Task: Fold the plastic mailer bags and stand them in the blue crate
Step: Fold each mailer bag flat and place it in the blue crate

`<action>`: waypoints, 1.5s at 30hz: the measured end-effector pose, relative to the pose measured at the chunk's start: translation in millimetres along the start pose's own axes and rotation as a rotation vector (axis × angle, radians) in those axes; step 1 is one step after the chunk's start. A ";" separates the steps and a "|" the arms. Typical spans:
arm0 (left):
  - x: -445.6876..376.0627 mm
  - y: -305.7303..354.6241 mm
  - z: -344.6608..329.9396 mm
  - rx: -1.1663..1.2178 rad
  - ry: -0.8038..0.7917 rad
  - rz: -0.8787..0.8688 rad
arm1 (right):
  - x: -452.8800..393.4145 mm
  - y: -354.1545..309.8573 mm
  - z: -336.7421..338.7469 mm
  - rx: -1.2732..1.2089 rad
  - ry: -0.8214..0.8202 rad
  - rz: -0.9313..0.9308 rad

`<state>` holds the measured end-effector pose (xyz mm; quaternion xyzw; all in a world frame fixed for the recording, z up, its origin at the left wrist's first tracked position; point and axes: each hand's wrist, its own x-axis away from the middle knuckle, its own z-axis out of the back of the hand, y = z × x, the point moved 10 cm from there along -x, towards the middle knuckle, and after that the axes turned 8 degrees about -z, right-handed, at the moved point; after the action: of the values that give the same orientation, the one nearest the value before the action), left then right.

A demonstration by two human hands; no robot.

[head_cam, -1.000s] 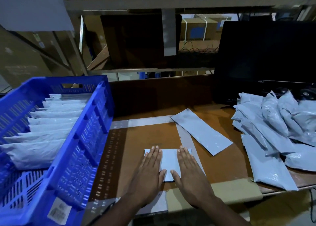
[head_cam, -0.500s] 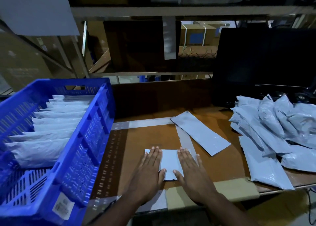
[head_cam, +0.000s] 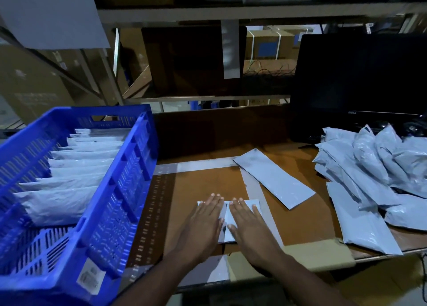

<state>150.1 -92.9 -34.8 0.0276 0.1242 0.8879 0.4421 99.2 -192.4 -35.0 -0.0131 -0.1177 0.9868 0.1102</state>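
Note:
A folded pale mailer bag lies flat on the brown table near its front edge. My left hand and my right hand press down on it side by side, fingers straight, and they cover most of it. The blue crate stands at the left with a row of several folded mailers upright inside. Behind my hands a long flat mailer lies at a slant. An untidy pile of mailers fills the table's right side.
A black monitor stands at the back right behind the pile. Metal shelving with cardboard boxes rises behind the table. A cardboard flap hangs over the table's front edge by my right forearm. The crate's near half holds no bags.
My hands have slid closer together on the folded mailer, so less of it shows between them. The view has tipped slightly downward.

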 end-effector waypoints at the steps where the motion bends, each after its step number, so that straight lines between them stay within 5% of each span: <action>1: 0.9 2.6 -7.9 -0.036 -0.027 -0.034 | 2.7 0.8 -8.7 0.026 -0.016 -0.013; 14: 5.8 4.9 -10.6 -0.017 0.003 -0.033 | 1.4 3.3 -14.9 -0.039 -0.052 0.040; 20: 6.3 -8.0 0.0 0.255 0.116 0.060 | 0.3 10.3 -5.4 -0.169 -0.064 -0.030; 27: 4.4 -12.2 -14.1 -0.019 0.070 0.094 | -8.9 17.4 -12.7 -0.021 -0.027 -0.092; 45: 12.7 -28.2 1.1 0.074 -0.022 0.238 | -2.4 53.3 -9.2 -0.055 -0.064 -0.194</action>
<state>164.5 -66.3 -41.5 0.0680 0.1477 0.9287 0.3334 90.5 -241.4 -56.4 0.0266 -0.1491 0.9678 0.2010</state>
